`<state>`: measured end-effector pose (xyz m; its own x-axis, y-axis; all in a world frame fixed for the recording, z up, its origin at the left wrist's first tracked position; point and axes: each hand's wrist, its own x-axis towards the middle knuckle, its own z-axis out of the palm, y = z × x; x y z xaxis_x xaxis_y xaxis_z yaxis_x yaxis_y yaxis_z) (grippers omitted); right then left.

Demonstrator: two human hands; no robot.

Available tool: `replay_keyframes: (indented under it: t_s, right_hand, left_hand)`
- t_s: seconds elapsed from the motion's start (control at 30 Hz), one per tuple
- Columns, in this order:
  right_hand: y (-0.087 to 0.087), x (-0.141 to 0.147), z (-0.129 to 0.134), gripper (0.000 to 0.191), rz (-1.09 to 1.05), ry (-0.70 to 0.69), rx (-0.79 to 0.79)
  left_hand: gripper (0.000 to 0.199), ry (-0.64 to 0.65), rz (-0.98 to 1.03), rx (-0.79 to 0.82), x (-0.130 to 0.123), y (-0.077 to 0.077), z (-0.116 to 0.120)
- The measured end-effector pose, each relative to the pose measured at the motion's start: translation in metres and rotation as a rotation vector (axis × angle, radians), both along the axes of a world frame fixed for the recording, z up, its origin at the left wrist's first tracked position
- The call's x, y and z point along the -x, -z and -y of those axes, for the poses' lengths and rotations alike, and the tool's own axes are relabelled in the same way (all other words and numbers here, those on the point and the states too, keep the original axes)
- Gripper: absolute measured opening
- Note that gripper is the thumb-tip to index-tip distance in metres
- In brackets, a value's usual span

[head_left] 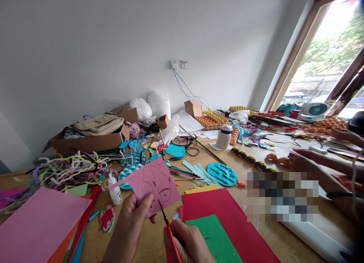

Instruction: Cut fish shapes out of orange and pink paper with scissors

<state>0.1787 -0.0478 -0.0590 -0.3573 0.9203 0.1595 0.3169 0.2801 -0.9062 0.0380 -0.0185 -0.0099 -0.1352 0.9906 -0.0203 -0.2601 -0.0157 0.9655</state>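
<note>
- Left hand [135, 212] pinches pink paper [165, 179] at its lower left.
- Right hand [189, 236] grips scissors [171, 232] below paper, axis up-left, blade crossing paper's lower edge.

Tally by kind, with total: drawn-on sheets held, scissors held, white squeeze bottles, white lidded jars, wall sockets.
Pink paper sheet with fish drawings, left hand: 1
Red-handled scissors, right hand: 1
White squeeze bottle: 1
White lidded jar: 1
Wall sockets: 2
Total: 6

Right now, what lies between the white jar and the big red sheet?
A crumpled blue disc, with a green stick ending at its far edge, in the head view.
</note>
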Motion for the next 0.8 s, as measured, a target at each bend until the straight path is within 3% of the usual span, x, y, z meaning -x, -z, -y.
replay_keyframes:
  t_s: [0.67, 0.8]
  right_hand:
    - [-0.006, 0.009, 0.001, 0.060, -0.057, 0.048, 0.150]
    - [-0.007, 0.012, 0.006, 0.062, -0.216, 0.084, 0.348]
  left_hand:
    - [0.024, 0.022, -0.118, 0.006, 0.005, 0.005, -0.002]
    - [0.023, 0.050, -0.097, 0.025, 0.006, 0.005, -0.001]
